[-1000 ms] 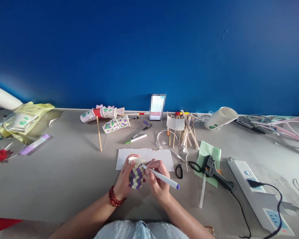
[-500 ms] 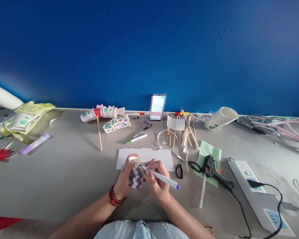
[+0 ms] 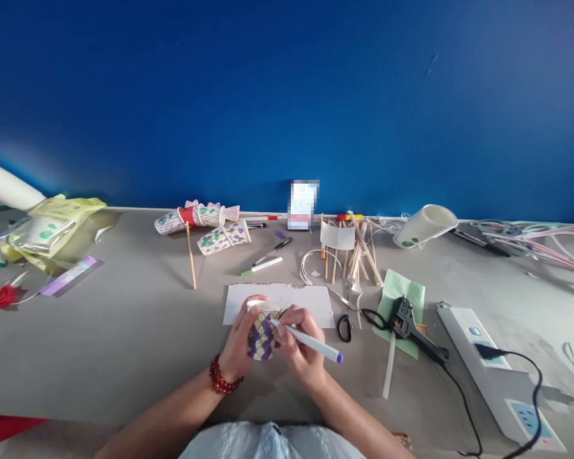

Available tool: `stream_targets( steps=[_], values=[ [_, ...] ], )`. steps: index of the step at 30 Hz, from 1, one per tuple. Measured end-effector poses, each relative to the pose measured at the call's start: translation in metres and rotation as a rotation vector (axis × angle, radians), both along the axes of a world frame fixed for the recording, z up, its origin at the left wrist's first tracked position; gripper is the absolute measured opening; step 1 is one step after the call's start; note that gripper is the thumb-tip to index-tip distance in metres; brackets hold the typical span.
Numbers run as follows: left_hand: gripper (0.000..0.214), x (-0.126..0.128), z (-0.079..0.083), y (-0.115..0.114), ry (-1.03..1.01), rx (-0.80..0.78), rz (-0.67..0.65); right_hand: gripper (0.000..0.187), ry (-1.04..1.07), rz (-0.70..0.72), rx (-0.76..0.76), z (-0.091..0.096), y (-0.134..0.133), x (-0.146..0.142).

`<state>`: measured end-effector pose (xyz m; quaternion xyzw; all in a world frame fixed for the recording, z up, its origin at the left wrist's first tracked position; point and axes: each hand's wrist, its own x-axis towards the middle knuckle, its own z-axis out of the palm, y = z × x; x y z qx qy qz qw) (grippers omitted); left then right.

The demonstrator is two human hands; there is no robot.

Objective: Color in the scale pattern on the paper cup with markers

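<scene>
A paper cup [image 3: 262,338] with a scale pattern, some scales coloured purple, is held upright near the table's front. My left hand [image 3: 238,344] is wrapped round its left side, a red bead bracelet [image 3: 224,377] on the wrist. Pinched in my right hand [image 3: 304,347] is a white marker pen [image 3: 316,343] with a purple end, its tip at the cup's patterned side. Beneath and behind the hands lies a white sheet of card [image 3: 310,306]. Past it rest a green-tipped marker [image 3: 262,266] and a black pen [image 3: 272,251].
Joined decorated cups [image 3: 210,215] with a stick and another patterned cup [image 3: 224,238] lie at back left. Rightward are wooden sticks [image 3: 358,255], scissors [image 3: 345,326], a hot glue gun [image 3: 411,328], a power strip [image 3: 488,376] and stacked paper cups [image 3: 428,226]. A phone [image 3: 302,205] leans on the blue wall.
Almost nothing differs. The marker's rear end and my right hand have shifted very slightly, with the tip still at the cup. My left hand keeps its hold.
</scene>
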<state>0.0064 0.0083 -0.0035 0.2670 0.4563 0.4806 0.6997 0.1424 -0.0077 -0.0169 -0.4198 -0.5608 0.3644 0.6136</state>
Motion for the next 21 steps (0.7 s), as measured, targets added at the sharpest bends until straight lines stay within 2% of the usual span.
stream_targets(
  steps=[21],
  values=[
    [0.046, 0.0003, -0.0045, -0.0019, -0.063, -0.03, -0.001, 0.015, 0.02, 0.0, 0.033, -0.0012, 0.0009, 0.0016]
  ],
)
